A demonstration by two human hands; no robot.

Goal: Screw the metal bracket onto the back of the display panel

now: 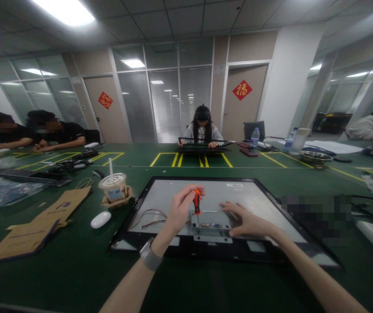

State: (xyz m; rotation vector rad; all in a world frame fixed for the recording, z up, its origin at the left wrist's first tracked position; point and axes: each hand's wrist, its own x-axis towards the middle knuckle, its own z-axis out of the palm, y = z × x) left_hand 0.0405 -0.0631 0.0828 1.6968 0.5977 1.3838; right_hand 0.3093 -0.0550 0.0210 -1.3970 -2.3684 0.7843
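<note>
Gripping an orange-and-black screwdriver (pixel 197 202) nearly upright, our left hand (pixel 180 211) points its shaft down at the silver metal bracket (pixel 210 237). Our right hand (pixel 248 219), fingers spread and grasping nothing, lies at the bracket's three o'clock. The bracket sits toward six o'clock on the grey, black-framed flat panel (pixel 169 187), which rests on the green tabletop (pixel 75 287). From the panel, we see a lidded plastic cup (pixel 113 189) at ten o'clock and a seated person (pixel 202 126) at twelve, before glazed partitions (pixel 165 100).
</note>
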